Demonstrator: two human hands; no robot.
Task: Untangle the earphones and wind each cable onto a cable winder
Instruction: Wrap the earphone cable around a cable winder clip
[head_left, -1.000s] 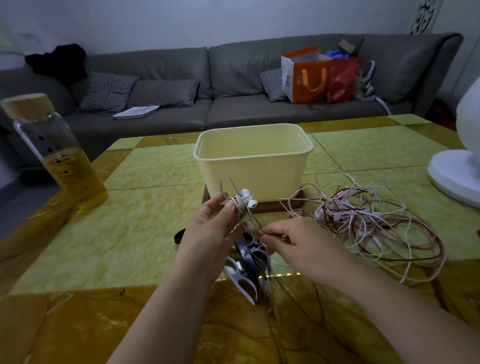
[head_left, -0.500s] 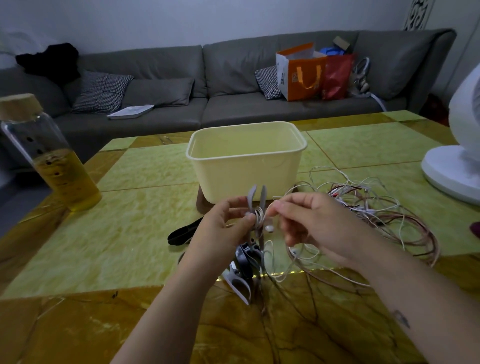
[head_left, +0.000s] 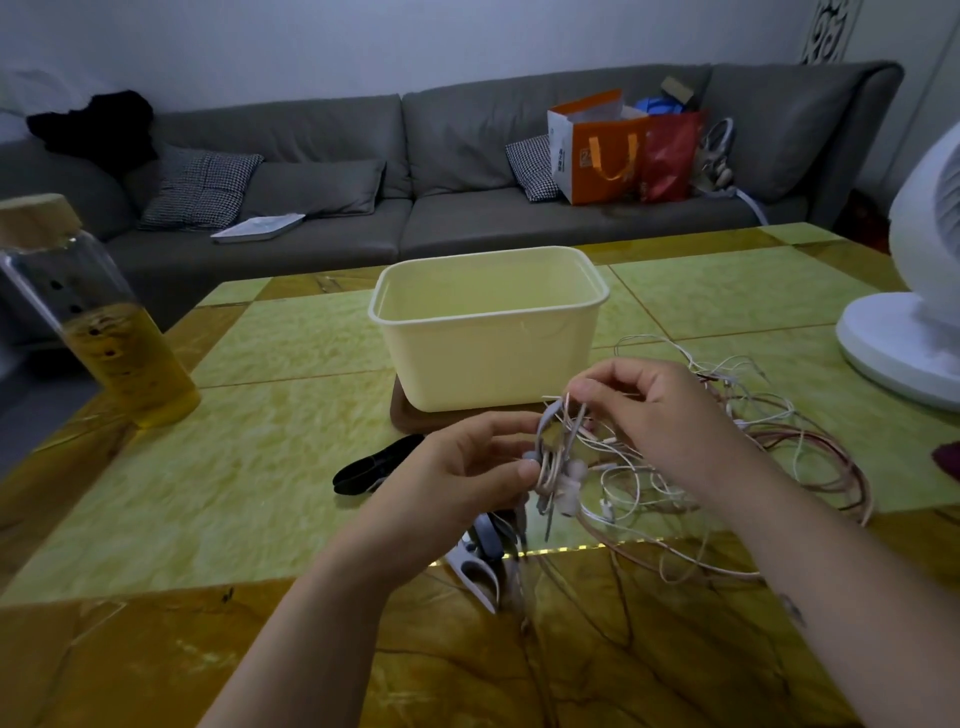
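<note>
My left hand (head_left: 457, 467) pinches a grey cable winder (head_left: 546, 447) with pale earphone cable wrapped round its middle; two white earbuds (head_left: 571, 483) hang from it. My right hand (head_left: 649, 410) is just right of the winder and pinches the cable near the winder's upper prongs. A tangle of white and reddish earphone cables (head_left: 753, 457) lies on the table behind and right of my right hand. More winders lie below my hands: a white and grey pile (head_left: 480, 553) and a black one (head_left: 374, 465).
A cream plastic tub (head_left: 488, 332) stands on a brown board just beyond my hands. A glass bottle of yellow liquid (head_left: 98, 322) is at the far left. A white fan base (head_left: 904, 348) occupies the right edge. A grey sofa with bags lies behind the table.
My right hand has swung up and right around the winder, carrying the cable over its top. The earbuds now hang below the winder. My left hand has shifted slightly right.
</note>
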